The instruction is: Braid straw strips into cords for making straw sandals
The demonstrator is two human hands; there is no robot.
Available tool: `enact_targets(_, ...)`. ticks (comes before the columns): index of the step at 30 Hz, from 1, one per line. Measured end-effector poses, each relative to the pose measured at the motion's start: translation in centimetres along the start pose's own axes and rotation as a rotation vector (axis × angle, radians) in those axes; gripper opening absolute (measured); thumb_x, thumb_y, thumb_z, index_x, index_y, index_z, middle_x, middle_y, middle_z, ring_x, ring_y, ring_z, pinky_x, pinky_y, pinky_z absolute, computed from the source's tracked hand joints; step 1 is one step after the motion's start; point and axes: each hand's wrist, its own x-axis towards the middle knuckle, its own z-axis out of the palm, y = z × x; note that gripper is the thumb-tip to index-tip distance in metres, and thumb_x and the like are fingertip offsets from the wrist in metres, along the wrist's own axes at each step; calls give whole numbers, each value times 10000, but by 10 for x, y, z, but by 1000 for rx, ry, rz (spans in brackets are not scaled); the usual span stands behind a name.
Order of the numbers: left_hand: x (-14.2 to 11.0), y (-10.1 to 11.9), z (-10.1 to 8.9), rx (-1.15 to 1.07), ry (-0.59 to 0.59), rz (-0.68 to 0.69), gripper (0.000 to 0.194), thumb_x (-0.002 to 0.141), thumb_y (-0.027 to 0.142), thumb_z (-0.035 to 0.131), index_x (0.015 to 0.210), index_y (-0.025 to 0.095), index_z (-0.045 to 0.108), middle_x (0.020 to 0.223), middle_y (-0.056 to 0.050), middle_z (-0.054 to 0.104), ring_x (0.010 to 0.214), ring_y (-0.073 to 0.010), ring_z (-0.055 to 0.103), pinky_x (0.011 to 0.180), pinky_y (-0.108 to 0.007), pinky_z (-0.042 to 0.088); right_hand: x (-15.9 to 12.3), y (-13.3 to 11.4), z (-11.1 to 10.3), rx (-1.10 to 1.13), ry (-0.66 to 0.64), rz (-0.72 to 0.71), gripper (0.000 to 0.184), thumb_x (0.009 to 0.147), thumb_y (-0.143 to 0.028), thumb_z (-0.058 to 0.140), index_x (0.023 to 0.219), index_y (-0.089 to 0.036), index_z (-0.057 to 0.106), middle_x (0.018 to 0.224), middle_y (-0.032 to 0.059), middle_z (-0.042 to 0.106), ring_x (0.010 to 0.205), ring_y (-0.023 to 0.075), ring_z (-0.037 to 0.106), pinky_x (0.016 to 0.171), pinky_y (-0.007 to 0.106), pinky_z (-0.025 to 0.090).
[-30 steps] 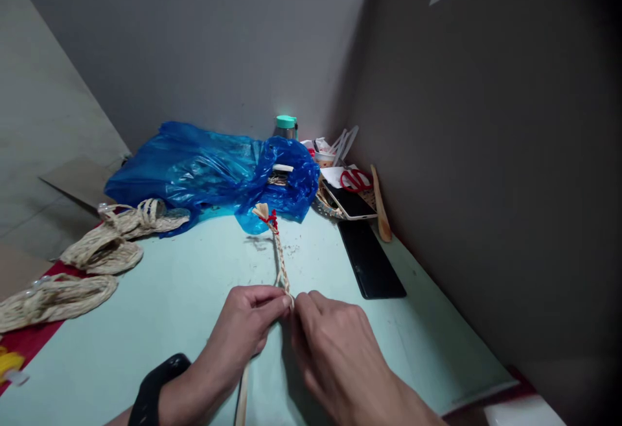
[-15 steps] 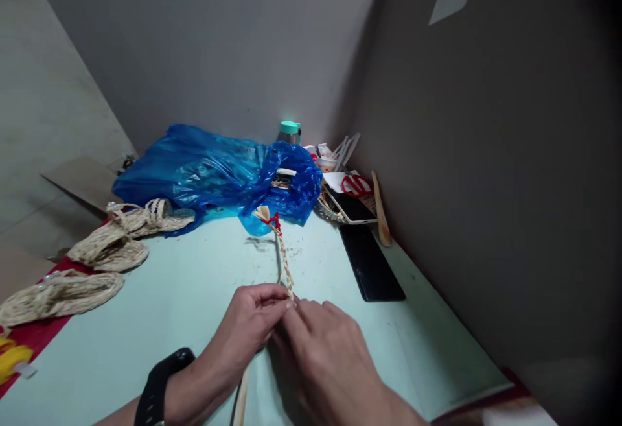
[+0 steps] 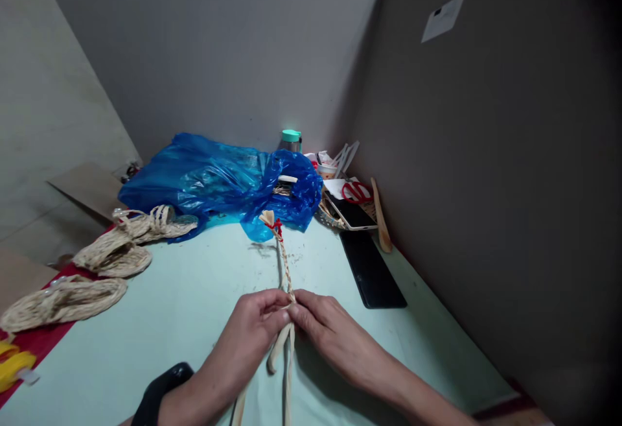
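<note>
A thin straw braid (image 3: 283,262) lies on the pale green table (image 3: 184,296), its far end tied with red thread (image 3: 275,224). My left hand (image 3: 250,335) and my right hand (image 3: 323,332) meet at the braid's near end, both with fingers pinched on it. Loose flat straw strands (image 3: 284,361) hang from the pinch toward me. A black band sits on my left wrist (image 3: 155,395).
A crumpled blue plastic bag (image 3: 218,179) lies behind the braid. Coils of finished braid (image 3: 111,251) rest at the left on a red cloth. At the right by the wall are a black slab (image 3: 372,270), a phone, red scissors (image 3: 357,191), a wooden stick and a teal-capped bottle (image 3: 290,141).
My right hand has drawn back and turned, uncovering the loose strands below the pinch. The view has tilted slightly down.
</note>
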Motion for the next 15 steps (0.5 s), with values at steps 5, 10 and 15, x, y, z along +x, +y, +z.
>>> enact_targets(5,-2,-4,2,10,-10,21,119,758,252,660,764,157,587,676,1,651,667,-137,587,636,-221,428,0,1,-3,29,-4,-44,310,986,-336,348,897,-187,604,806,18,606,779,164,522,680,249,359)
enact_targets(10,-5,-1,3,44,-22,-1,186,820,239,579,959,216,458,669,28,658,557,-116,557,572,-220,398,1,4,-5,106,-13,-26,345,967,-292,396,658,-175,492,594,-37,482,609,107,459,592,219,312)
enact_targets(15,-10,10,2,426,-13,104,16,881,224,487,896,226,484,601,51,605,621,-140,565,603,-226,365,3,3,-5,87,3,-20,345,939,-239,408,603,-170,443,546,-47,421,542,89,381,530,223,256)
